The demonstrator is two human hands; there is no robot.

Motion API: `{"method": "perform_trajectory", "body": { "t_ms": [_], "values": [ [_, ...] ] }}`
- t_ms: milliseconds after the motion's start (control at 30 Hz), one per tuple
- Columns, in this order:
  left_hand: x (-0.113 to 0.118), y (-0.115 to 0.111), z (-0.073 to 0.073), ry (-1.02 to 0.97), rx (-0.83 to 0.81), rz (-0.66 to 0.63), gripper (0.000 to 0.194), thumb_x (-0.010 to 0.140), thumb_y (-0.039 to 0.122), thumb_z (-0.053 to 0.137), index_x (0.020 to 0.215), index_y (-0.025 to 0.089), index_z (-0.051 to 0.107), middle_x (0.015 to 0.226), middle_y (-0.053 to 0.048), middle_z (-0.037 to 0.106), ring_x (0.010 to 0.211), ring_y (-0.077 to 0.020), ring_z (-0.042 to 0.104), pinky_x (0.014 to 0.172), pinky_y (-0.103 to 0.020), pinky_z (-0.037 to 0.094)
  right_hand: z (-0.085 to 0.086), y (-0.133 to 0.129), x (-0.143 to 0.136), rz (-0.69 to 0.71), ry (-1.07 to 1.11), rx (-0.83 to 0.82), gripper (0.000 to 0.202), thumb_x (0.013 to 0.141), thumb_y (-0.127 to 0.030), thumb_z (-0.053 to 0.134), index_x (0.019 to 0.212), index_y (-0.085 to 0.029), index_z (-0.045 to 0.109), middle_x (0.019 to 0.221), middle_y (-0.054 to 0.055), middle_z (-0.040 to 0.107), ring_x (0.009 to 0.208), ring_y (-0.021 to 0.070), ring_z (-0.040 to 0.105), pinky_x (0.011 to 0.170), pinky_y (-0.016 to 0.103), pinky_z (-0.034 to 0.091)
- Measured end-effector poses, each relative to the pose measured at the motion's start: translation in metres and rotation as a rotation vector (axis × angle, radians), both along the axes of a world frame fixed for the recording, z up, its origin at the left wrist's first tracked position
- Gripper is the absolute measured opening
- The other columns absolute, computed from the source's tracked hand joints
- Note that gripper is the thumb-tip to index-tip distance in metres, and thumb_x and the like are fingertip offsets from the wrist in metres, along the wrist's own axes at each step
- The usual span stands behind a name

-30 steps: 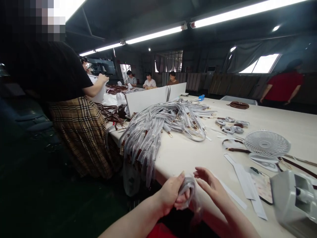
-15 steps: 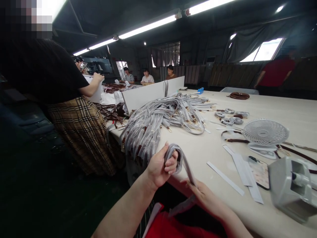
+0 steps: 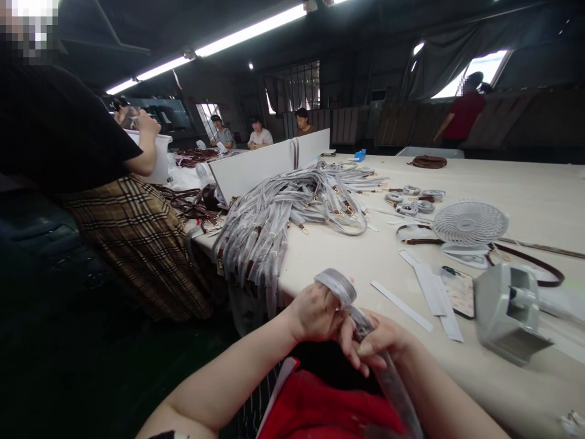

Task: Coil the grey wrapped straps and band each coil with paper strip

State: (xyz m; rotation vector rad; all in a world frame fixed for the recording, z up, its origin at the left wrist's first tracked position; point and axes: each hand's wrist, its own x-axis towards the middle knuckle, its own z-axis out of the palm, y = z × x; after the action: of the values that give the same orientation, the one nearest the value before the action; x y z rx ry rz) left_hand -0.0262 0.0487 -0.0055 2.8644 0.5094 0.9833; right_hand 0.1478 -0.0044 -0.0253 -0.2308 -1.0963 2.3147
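Observation:
A plastic-wrapped strap (image 3: 336, 285) is wound into a coil above my left hand (image 3: 317, 314), whose fingers are closed on it. The strap's loose length runs down through my right hand (image 3: 372, 341) and hangs over my red clothing. My right fingers are bent around that length, close against my left hand. Both hands are in front of the table's near edge. Beyond them, a large heap of wrapped straps (image 3: 274, 213) with metal clasps drapes over the table edge.
On the table (image 3: 333, 256) lie a white fan (image 3: 470, 222), a phone (image 3: 458, 292), paper strips (image 3: 401, 305), a grey dispenser (image 3: 507, 314) and small coiled straps (image 3: 414, 200). A white divider (image 3: 274, 158) stands behind the heap. A person in plaid (image 3: 132, 244) stands left.
My left hand has turned over with the coil, and my hands have come together. The view has shifted slightly. The far person in red appears further left.

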Motion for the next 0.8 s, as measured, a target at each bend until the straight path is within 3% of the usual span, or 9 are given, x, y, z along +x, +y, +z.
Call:
{"method": "perform_trajectory", "body": {
  "t_ms": [133,267,367,467,567,633,700,800],
  "values": [
    [-0.012,-0.006,0.01,0.225,-0.012,-0.022,0.029,0.09,0.029,0.044,0.101,0.01,0.064,0.088,-0.018,0.067,0.082,-0.0292,0.063,0.077,-0.042,0.051,-0.018,-0.003,0.009,0.02,-0.049,-0.129,0.035,0.062,-0.019,0.069,0.095,-0.006,0.072,0.073,0.006,0.074,0.032,0.0035,0.048,0.049,0.019,0.057],
    [-0.02,-0.013,0.009,0.333,0.099,-0.074,0.027,0.088,0.034,0.049,0.092,0.014,0.065,0.078,-0.015,0.065,0.071,-0.0269,0.059,0.069,-0.037,0.046,-0.035,-0.017,0.011,0.098,-0.081,-0.212,0.049,0.063,-0.023,0.064,0.108,-0.007,0.065,0.08,0.011,0.076,0.033,0.0074,0.053,0.045,0.021,0.055],
    [-0.023,-0.016,0.002,0.335,0.095,-0.039,0.025,0.089,0.036,0.05,0.089,0.017,0.065,0.074,-0.012,0.065,0.066,-0.0243,0.057,0.063,-0.034,0.042,-0.036,-0.023,0.014,0.125,-0.103,-0.241,0.051,0.065,-0.032,0.061,0.11,-0.008,0.062,0.076,0.011,0.077,0.03,0.0101,0.053,0.041,0.022,0.052],
    [-0.025,-0.019,-0.003,0.324,-0.048,0.008,0.023,0.087,0.04,0.055,0.08,0.02,0.064,0.068,-0.008,0.062,0.058,-0.0209,0.053,0.056,-0.031,0.038,-0.032,-0.024,0.019,0.173,-0.229,-0.209,0.048,0.071,-0.041,0.061,0.108,-0.011,0.062,0.079,0.011,0.077,0.038,0.0129,0.059,0.046,0.024,0.052],
    [-0.032,-0.021,0.0,0.448,-0.426,-0.055,0.032,0.081,0.046,0.063,0.059,0.024,0.056,0.049,0.001,0.048,0.042,-0.0155,0.041,0.047,-0.028,0.033,-0.026,-0.024,0.028,0.086,-0.475,-0.038,0.04,0.076,-0.042,0.068,0.105,-0.015,0.064,0.085,0.006,0.075,0.06,0.0143,0.065,0.057,0.023,0.051],
    [-0.038,-0.022,0.005,0.645,-0.855,-0.165,0.043,0.084,0.052,0.056,0.052,0.024,0.052,0.042,0.003,0.043,0.036,-0.0134,0.038,0.043,-0.026,0.032,-0.019,-0.025,0.034,0.012,-0.615,0.123,0.037,0.076,-0.04,0.073,0.104,-0.016,0.067,0.089,0.004,0.072,0.075,0.0157,0.065,0.068,0.025,0.051],
    [-0.044,-0.021,0.009,0.74,-1.295,-0.216,0.052,0.088,0.06,0.044,0.054,0.023,0.057,0.043,0.002,0.048,0.035,-0.0127,0.042,0.04,-0.025,0.033,-0.009,-0.028,0.037,0.008,-0.671,0.249,0.039,0.078,-0.042,0.073,0.107,-0.016,0.067,0.095,0.005,0.072,0.088,0.0194,0.065,0.08,0.031,0.05],
    [-0.048,-0.018,0.009,0.454,-1.713,-0.208,0.06,0.087,0.069,0.039,0.061,0.019,0.062,0.039,0.002,0.045,0.032,-0.011,0.037,0.036,-0.023,0.03,0.003,-0.034,0.033,-0.095,-0.701,0.373,0.041,0.076,-0.044,0.074,0.107,-0.017,0.067,0.101,0.007,0.071,0.095,0.0248,0.065,0.086,0.037,0.05]
  ]
}}
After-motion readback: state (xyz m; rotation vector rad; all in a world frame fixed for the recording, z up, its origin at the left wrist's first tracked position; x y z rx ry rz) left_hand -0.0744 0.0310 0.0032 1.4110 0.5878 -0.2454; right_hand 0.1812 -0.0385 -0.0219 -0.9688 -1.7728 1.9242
